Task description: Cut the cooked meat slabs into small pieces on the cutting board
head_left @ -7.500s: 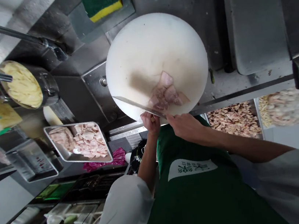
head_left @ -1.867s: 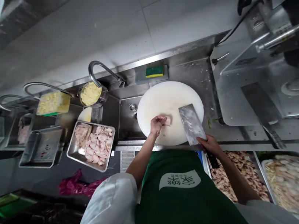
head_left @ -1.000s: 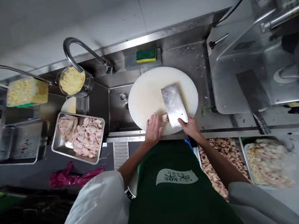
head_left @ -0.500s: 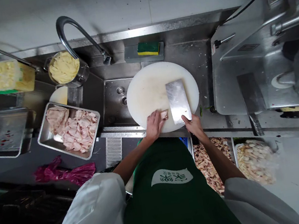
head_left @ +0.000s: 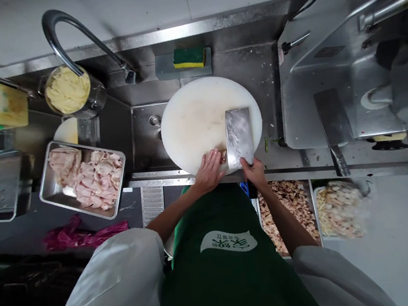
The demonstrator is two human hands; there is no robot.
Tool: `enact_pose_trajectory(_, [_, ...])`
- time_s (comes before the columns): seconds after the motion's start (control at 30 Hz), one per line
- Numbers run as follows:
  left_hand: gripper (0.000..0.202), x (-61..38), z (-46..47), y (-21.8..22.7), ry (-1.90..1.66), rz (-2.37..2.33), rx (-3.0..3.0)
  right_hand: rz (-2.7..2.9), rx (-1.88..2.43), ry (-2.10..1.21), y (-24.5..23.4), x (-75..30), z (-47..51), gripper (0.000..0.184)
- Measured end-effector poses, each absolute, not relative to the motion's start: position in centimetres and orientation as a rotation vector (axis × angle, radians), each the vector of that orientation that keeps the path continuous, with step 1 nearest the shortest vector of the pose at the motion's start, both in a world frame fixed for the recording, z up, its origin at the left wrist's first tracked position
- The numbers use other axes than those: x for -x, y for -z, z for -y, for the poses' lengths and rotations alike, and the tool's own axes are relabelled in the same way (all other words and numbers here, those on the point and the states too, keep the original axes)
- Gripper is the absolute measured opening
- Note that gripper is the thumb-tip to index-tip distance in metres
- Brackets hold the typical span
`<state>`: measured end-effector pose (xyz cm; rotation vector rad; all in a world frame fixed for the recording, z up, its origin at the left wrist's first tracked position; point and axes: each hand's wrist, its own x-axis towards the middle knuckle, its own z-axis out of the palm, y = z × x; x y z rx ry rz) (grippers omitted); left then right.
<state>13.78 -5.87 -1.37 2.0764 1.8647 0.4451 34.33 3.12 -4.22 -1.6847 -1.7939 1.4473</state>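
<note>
On the round white cutting board [head_left: 191, 119], my left hand [head_left: 209, 172] lies flat with its fingers stretched out over a small piece of meat [head_left: 223, 157]. Most of that piece is hidden under the hand; only its right end shows. My right hand [head_left: 254, 172] grips a broad cleaver [head_left: 238, 135] by its handle. The blade lies at a low tilt over the right part of the board, its left edge beside the meat. Whether the blade touches the meat I cannot tell.
Left of the sink [head_left: 144, 136], a metal tray [head_left: 46, 195] holds pale raw meat. Behind it are a pot [head_left: 96, 100] of sliced food and a curved faucet [head_left: 54, 32]. A sponge [head_left: 189, 57] sits behind the board. Another cleaver [head_left: 332, 114] lies right; chopped meat [head_left: 288, 212] is below.
My left hand has flattened over the meat, with its fingers straighter. The cleaver has moved closer to the meat, its blade turned more upright in view. The whole view has shifted slightly.
</note>
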Motion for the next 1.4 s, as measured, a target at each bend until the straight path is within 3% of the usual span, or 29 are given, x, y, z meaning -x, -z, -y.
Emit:
enact_pose_trajectory(0.67, [0.084,-14.5,5.4,1.4,-0.295,-1.828,-2.120,1.868,1.664,-1.340,3.4,-35.6,-2.8,0.046])
enact_pose_trajectory(1.03, [0.082,-14.5,5.3,1.0,-0.315,-1.835,-2.119,1.947,1.879,-1.409,3.4,-38.4,-0.3,0.047])
enact_pose_trajectory(1.23, [0.084,-14.5,5.3,0.9,-0.325,-1.826,-2.114,1.992,1.690,-1.370,3.0,-36.5,-2.1,0.044])
enact_pose_trajectory(1.4, [0.082,-14.5,5.6,0.9,-0.329,-1.833,-2.104,2.116,1.800,-1.375,2.6,-39.2,-1.0,0.043])
